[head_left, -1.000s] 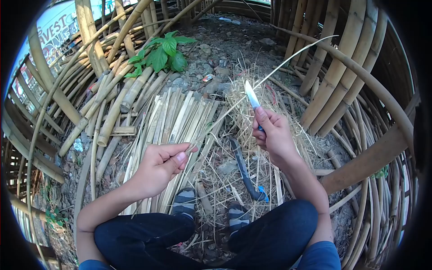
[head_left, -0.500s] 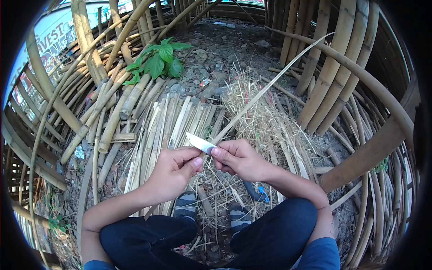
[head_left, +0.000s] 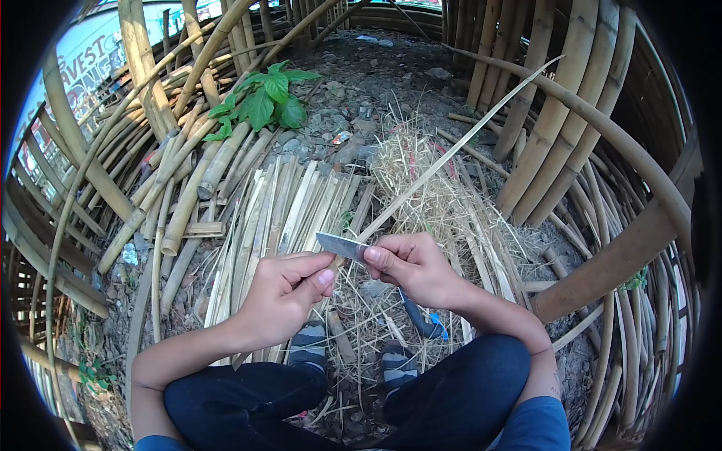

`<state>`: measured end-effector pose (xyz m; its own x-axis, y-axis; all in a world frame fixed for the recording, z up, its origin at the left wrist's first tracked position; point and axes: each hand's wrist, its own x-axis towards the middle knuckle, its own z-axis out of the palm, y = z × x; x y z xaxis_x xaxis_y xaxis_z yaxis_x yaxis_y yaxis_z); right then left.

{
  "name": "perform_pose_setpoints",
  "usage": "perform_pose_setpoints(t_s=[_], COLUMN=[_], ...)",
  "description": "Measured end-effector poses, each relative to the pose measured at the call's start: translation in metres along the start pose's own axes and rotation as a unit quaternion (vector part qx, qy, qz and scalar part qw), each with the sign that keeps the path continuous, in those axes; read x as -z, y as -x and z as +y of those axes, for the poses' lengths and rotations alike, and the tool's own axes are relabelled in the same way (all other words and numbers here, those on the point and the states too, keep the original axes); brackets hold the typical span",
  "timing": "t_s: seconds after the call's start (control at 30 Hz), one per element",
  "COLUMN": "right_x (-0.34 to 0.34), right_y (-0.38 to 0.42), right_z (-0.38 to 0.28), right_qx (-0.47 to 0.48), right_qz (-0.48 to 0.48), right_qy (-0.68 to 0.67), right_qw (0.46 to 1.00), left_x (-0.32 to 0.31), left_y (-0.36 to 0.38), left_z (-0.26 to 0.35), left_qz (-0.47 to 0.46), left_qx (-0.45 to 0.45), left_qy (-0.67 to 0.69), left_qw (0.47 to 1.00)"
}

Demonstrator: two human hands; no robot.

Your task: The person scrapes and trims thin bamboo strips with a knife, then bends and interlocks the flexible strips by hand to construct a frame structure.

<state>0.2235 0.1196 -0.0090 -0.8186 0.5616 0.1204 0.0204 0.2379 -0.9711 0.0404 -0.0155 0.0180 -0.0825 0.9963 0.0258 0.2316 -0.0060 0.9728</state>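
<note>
Beyond your feet lie split bamboo slats (head_left: 259,218), beside a heap of shavings (head_left: 410,210); much looks cut, though you can't tell how much remains. The long strip (head_left: 451,152) runs up and right from between your hands, seemingly unfinished. Your right grip (head_left: 412,263) closes on the knife (head_left: 342,246), blade across the strip; your left (head_left: 284,293) pinches it just beside.

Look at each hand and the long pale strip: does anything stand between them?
At the right hand, the knife stands between, its blade across the strip; finger contact there is unclear. Nothing visible stands between the left hand and the strip.
</note>
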Motion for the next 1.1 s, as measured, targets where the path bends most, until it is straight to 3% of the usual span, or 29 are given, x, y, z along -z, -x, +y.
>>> perform_pose_setpoints(t_s=[0.07,0.13,0.17,0.2,0.3,0.37,0.43,0.5,0.53,0.6,0.77,0.93,1.1], right_x=[0.019,0.052,0.063,0.058,0.04,0.036,0.03,0.021,0.016,0.005,-0.008,-0.007,-0.004], right_y=[-0.001,0.013,0.017,0.018,0.02,0.018,0.019,0.019,0.016,0.011,-0.003,-0.009,-0.008], right_z=[-0.008,-0.012,-0.016,-0.017,-0.012,-0.014,-0.012,-0.011,-0.01,-0.01,0.001,0.003,0.001], right_qx=[-0.023,-0.036,-0.042,-0.048,-0.052,0.023,0.075,0.199,0.2,0.22,0.293,0.344,0.325], right_qz=[0.149,0.191,0.232,0.213,0.199,0.31,0.333,0.205,0.208,0.106,0.124,0.132,0.137], right_qy=[-0.141,-0.156,-0.166,-0.163,-0.193,-0.297,-0.303,-0.034,-0.037,0.213,0.318,0.389,0.412], right_qw=[0.978,0.968,0.958,0.962,0.959,0.903,0.89,0.958,0.957,0.946,0.893,0.844,0.84], left_x=[0.011,0.022,0.027,0.028,0.018,0.01,0.007,0.006,0.003,-0.003,-0.017,-0.018,-0.017], left_y=[0.006,0.012,0.014,0.012,0.009,0.008,0.003,-0.001,-0.002,-0.004,-0.003,-0.003,-0.003], left_z=[-0.003,-0.008,-0.01,-0.011,-0.009,-0.005,0.001,-0.002,-0.002,-0.004,0.006,0.005,0.004], left_qz=[0.011,0.02,0.014,0.008,0.013,0.023,0.052,0.041,0.037,0.033,0.021,0.028,0.04], left_qx=[0.018,0.038,-0.023,-0.087,-0.135,-0.093,-0.018,-0.02,-0.026,-0.038,-0.05,-0.143,-0.162], left_qy=[0.038,0.081,0.024,-0.034,-0.068,-0.036,0.021,0.027,0.025,0.017,-0.003,-0.107,-0.116], left_qw=[0.999,0.996,0.999,0.996,0.988,0.995,0.998,0.999,0.999,0.999,0.999,0.983,0.979])
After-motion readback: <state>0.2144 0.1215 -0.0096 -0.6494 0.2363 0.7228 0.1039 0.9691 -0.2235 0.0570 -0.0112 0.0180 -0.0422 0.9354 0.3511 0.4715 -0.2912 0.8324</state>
